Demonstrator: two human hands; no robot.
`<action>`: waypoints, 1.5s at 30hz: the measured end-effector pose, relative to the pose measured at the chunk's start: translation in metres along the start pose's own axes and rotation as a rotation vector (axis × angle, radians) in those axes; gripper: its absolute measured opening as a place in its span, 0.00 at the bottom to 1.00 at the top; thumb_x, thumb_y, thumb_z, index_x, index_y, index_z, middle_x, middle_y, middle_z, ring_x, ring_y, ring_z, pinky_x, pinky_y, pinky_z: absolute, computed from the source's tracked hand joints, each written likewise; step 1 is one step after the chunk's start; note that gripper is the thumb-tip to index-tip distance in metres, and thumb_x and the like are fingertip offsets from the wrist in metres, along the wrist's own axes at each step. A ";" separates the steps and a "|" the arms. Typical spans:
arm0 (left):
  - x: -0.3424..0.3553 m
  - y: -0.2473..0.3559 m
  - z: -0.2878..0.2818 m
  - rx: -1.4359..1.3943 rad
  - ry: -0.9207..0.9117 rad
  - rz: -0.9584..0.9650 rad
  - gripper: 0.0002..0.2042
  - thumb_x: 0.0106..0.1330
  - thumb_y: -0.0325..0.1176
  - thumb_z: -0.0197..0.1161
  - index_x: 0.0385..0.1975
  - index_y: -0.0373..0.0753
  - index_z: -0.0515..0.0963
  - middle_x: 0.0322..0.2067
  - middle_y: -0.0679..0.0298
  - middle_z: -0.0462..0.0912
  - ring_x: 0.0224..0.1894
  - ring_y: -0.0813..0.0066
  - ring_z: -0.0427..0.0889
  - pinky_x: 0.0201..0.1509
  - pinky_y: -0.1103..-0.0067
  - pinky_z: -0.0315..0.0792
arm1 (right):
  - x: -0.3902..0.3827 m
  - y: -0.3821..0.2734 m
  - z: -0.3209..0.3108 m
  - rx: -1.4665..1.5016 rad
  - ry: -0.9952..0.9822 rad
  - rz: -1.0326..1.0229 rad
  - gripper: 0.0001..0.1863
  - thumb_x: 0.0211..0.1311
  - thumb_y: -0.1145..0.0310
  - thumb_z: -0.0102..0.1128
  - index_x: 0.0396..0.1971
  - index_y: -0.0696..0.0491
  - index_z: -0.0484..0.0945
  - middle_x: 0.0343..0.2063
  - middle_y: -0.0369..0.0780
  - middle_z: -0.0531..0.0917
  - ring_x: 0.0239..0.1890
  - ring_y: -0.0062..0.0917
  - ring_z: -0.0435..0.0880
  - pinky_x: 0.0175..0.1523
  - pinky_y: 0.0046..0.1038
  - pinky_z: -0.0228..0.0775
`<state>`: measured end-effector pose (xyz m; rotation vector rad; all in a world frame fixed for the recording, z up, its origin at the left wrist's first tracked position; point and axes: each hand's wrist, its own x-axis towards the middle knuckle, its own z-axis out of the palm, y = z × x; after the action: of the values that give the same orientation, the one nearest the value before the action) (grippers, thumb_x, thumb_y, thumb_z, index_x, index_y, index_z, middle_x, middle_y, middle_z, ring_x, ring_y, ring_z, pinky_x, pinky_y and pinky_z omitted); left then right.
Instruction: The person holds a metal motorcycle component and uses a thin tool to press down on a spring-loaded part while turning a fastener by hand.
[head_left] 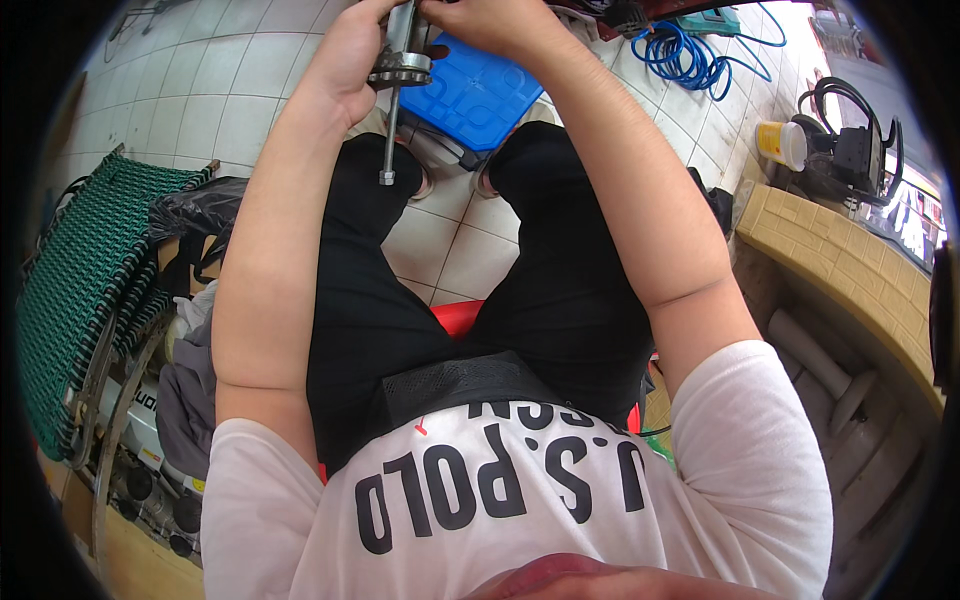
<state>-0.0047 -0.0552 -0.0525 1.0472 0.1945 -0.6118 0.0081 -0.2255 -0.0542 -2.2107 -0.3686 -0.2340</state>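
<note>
At the top edge of the head view, my left hand (352, 55) is closed around the left side of a silver metal shaft part (401, 45). A round toothed ring (401, 72) sits at the part's lower end. From the ring a long thin rod (391, 135) hangs down over my left knee, with a hex nut (387, 177) at its tip. My right hand (480, 20) is closed, its fingers gripping the part's upper right side. The fingertips of both hands are partly cut off by the frame's edge.
A blue plastic box (475, 95) stands on the tiled floor between my feet. A coiled blue hose (685, 60) lies at the far right, near a white and yellow tub (780, 145) and black equipment (860, 150). Green woven mesh (90, 270) stands at left; a tan ledge (835, 260) at right.
</note>
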 end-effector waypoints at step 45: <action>-0.001 -0.003 0.005 0.047 0.034 -0.071 0.13 0.73 0.46 0.61 0.42 0.43 0.81 0.27 0.68 0.85 0.22 0.77 0.82 0.22 0.81 0.76 | 0.002 -0.005 -0.012 -0.179 -0.068 -0.138 0.13 0.48 0.71 0.71 0.32 0.61 0.80 0.37 0.54 0.83 0.45 0.52 0.83 0.51 0.44 0.77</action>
<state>-0.0082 -0.0603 -0.0514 1.1000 0.2496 -0.6655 0.0081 -0.2314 -0.0430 -2.3761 -0.5573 -0.2755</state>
